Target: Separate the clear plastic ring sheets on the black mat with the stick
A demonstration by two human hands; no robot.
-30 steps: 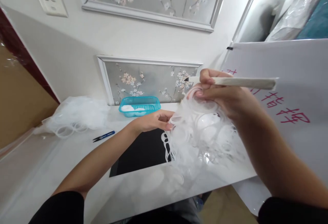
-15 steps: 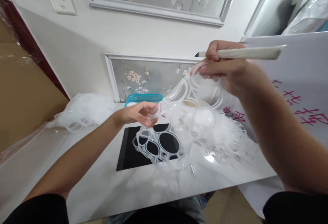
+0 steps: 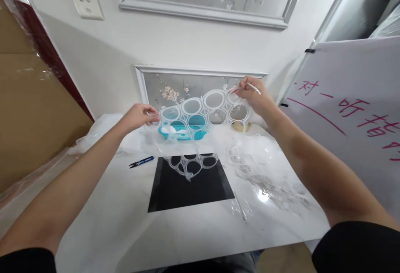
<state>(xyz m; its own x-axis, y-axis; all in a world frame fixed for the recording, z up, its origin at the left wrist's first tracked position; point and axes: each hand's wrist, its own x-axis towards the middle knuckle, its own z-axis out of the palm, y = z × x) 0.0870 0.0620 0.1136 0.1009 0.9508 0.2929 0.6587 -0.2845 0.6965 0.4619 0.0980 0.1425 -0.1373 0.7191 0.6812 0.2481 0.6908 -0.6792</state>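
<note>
A translucent white sheet of joined rings [image 3: 202, 107] hangs stretched between my two hands, above the table. Its lower end droops over a black mat [image 3: 190, 196]. My left hand [image 3: 139, 119] pinches the sheet's left edge with the fingertips. The upper right corner is gripped by my right hand [image 3: 254, 98], which also keeps a slim white-handled tool [image 3: 253, 88] between its fingers; the tool's tip is hidden. Through the ring holes shows a turquoise basket [image 3: 201, 135] with white pieces in it.
Dark blue thread snips [image 3: 141, 162] lie left of the mat. Crumpled clear film [image 3: 271, 181] is heaped on the right of the white table [image 3: 125, 223]. White plastic bags [image 3: 100, 135] rest at the back left. A whiteboard [image 3: 350, 73] with red writing leans at right.
My hands have moved apart and the ring sheet, bunched before, is now spread out between them. My right hand has lowered. The snips and basket now show more fully.
</note>
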